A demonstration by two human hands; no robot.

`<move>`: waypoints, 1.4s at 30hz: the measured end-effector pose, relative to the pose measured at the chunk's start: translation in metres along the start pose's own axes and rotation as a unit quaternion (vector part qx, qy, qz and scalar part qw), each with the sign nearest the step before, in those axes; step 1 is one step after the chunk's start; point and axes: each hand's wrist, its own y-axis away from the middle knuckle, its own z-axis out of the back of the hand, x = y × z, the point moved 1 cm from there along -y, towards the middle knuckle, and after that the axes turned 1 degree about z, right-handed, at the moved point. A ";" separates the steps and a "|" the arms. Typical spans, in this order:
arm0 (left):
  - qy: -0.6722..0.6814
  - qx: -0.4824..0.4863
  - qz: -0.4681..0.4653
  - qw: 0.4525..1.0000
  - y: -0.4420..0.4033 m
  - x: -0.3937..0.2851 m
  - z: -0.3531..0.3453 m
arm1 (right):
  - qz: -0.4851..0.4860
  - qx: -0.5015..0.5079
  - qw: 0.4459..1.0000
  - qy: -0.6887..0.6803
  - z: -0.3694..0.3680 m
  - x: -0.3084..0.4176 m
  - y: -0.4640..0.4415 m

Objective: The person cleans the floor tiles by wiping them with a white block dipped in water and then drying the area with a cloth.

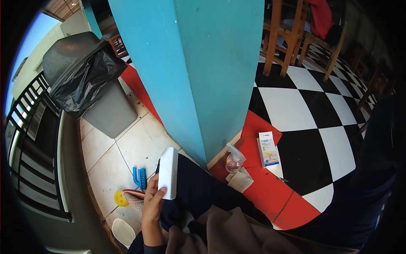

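Note:
My left hand (pixel 152 201) is closed around a white oblong block (pixel 168 173), its thumb on the near face and its fingers behind. The block is held upright above my dark-clothed leg (pixel 198 180); its exact kind I cannot tell. Left of the hand, a blue scrubbing brush (pixel 139 177) lies on pale tiles. Close to the wrist are a yellow smiley-face sponge (pixel 121 198) and a pinkish item with a dotted surface (pixel 134 198). Below them stands a white plastic container (pixel 123 232). My right hand is out of view.
A teal pillar (pixel 190 76) rises directly ahead. At its base are a clear spray bottle (pixel 234 162), a folded pale cloth (pixel 240 180) and a white-and-blue box (pixel 268 150). A grey bin (pixel 111 111) stands left, near a black railing (pixel 31 169). Wooden chairs (pixel 284 36) and a seated person are behind.

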 end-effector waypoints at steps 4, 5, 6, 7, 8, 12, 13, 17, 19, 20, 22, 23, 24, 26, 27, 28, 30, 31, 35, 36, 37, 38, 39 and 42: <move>0.026 0.011 -0.011 1.000 -0.006 -0.001 -0.001 | -0.018 0.000 1.000 0.007 -0.003 0.006 -0.001; 0.026 0.013 -0.015 0.999 -0.006 -0.002 -0.002 | -0.018 -0.003 1.000 0.011 -0.003 0.007 -0.001; 0.027 0.014 -0.020 0.999 -0.006 -0.003 -0.003 | -0.018 -0.006 1.000 0.020 0.000 0.010 -0.002; 0.027 0.018 -0.022 0.999 -0.005 -0.003 -0.004 | -0.016 -0.007 0.999 0.033 0.003 0.013 -0.001; 0.027 0.019 -0.023 0.999 -0.003 -0.004 -0.005 | -0.010 -0.015 0.999 0.049 0.008 0.019 0.000; 0.024 0.014 -0.028 0.999 0.004 -0.006 -0.004 | 0.051 -0.058 0.976 0.206 0.051 0.066 0.004; 0.012 0.010 -0.039 0.999 0.006 -0.006 -0.005 | 0.077 -0.079 0.960 0.257 0.065 0.083 0.004; 0.000 0.005 -0.024 1.000 0.010 -0.008 -0.011 | 0.185 -0.205 0.838 0.471 0.122 0.154 0.008; -0.004 0.025 -0.031 0.999 0.009 -0.007 -0.012 | 0.213 -0.305 0.746 0.553 0.149 0.183 0.015; -0.012 0.031 -0.038 0.999 0.008 -0.007 -0.014 | 0.212 -0.367 0.696 0.580 0.160 0.188 0.023; -0.012 0.034 -0.036 0.999 0.008 -0.009 -0.014 | 0.166 -0.499 0.611 0.592 0.174 0.185 0.050; -0.010 0.033 -0.037 0.999 0.007 -0.010 -0.013 | 0.095 -0.580 0.578 0.567 0.175 0.168 0.074; -0.007 0.029 -0.039 0.999 0.007 -0.011 -0.012 | 0.021 -0.634 0.566 0.527 0.169 0.142 0.095; -0.011 0.032 -0.037 0.999 0.003 -0.014 -0.004 | -0.211 -0.670 0.577 0.415 0.136 0.061 0.151; -0.014 0.024 -0.036 0.999 0.002 -0.014 -0.001 | -0.256 -0.739 0.562 0.269 0.114 0.013 0.161; -0.022 0.020 -0.028 0.999 0.002 -0.015 0.002 | -0.253 -0.798 0.536 0.112 0.092 -0.032 0.165; -0.014 -0.009 -0.017 1.000 0.003 -0.020 0.006 | -0.311 -0.764 0.564 -0.046 0.048 -0.107 0.186; -0.023 -0.020 -0.022 0.999 0.003 -0.021 0.012 | -0.341 -0.742 0.575 -0.059 0.029 -0.145 0.201; -0.009 -0.086 -0.023 0.996 0.009 -0.027 0.025 | -0.437 -0.697 0.520 -0.228 0.015 -0.137 0.184; -0.009 -0.086 -0.041 0.995 0.010 -0.026 0.031 | -0.441 -0.693 0.531 -0.209 0.009 -0.155 0.196; -0.009 -0.097 -0.051 0.994 0.011 -0.024 0.036 | -0.454 -0.694 0.525 -0.195 0.008 -0.163 0.200; 0.002 -0.097 -0.040 0.994 0.011 -0.022 0.039 | -0.468 -0.692 0.519 -0.181 0.008 -0.168 0.202; 0.012 -0.100 -0.029 0.994 0.011 -0.021 0.042 | -0.488 -0.698 0.513 -0.109 0.010 -0.171 0.199; 0.016 -0.093 -0.023 0.995 0.007 -0.024 0.037 | -0.345 -0.774 0.525 -0.083 0.028 -0.163 0.202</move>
